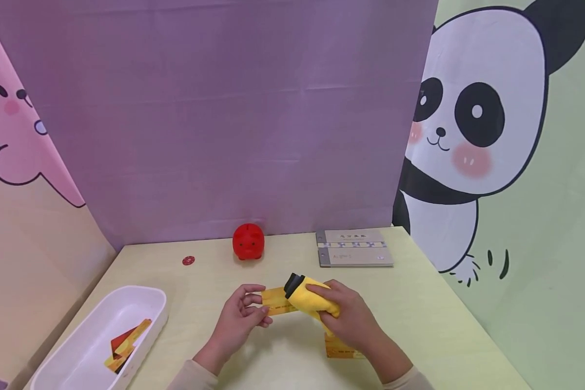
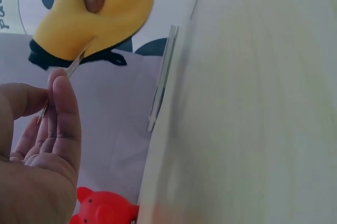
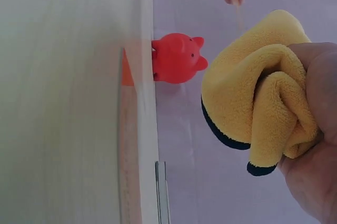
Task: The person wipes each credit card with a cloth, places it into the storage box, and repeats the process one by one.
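Above the pale yellow table, my left hand pinches a thin golden rectangular card while my right hand grips a black-edged yellow plush cloth at its other end, so light strokes seem best

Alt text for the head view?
A left hand pinches a yellow card while the right hand holds a yellow cloth at its other end. A red toy pig and grey book sit behind, a white tray at left.
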{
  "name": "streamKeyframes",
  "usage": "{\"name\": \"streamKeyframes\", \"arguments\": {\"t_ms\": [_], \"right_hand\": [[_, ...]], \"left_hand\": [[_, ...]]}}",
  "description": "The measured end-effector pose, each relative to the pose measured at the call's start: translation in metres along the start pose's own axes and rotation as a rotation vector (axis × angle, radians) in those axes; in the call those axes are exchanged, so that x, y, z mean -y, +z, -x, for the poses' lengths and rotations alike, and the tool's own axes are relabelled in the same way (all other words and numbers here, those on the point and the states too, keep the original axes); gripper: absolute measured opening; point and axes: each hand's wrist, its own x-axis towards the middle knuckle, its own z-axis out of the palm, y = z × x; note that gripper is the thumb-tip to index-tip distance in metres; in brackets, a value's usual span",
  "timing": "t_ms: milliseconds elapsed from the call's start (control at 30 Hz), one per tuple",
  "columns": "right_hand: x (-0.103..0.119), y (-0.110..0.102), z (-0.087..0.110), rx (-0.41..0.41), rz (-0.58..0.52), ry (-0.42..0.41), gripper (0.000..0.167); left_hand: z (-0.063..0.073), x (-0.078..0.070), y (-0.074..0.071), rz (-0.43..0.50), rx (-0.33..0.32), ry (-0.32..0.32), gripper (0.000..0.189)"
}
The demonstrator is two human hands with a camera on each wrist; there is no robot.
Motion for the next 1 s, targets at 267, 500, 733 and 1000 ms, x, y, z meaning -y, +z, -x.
{"name": "streamKeyframes", "arguments": {"t_ms": [267,500,733,1000], "right_hand": [[0.009,0.006,-0.001,0.050,0.134,-0.034,0.060],[0.015,0.008,-0.001,0.052,0.223,-0.142,0.062],[0.013,0.007,-0.002,0.041,0.282,-0.143,0.060],[0.005,0.003,-0.002,0.064,0.332,0.016,0.056]], "left_hand": [[-0.001,0.001,0.006,0.054,0.032,0.011,0.050],[0.000,0.002,0.015,0.075,0.081,0.028,0.048],[0.001,0.000,0.016,0.066,0.096,0.004,0.046],[0.002,-0.002,0.012,0.081,0.050,0.004,0.049]]}}
